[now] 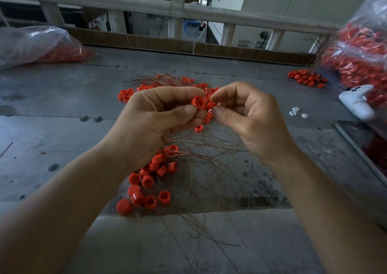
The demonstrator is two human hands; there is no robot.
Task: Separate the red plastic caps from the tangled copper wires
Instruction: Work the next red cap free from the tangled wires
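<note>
The left hand is curled round one red cap, thumb against fingers, with the cap's open side turned toward the camera. The right hand is close beside it, thumb and forefinger pinched tight on something small at the cap's edge. This looks like a strand of the copper wires, though it is too fine to be sure.

The cap looks light, rigid and smooth, so it is best gripped across its side wall. The wire looks thin, springy and easily kinked. It should probably be held close to the cap and drawn straight out, since loose loops may snag neighbouring caps.

Below the hands the wires fan out in a loose tangle, with a near pile of caps caught among them and a far pile behind. All of it lies on a grey, stained worktop. A clear bag of caps lies at the left, a fuller bag at the right, and a white controller-like object beside that. A pale railing closes off the back, with a dim workshop beyond.
</note>
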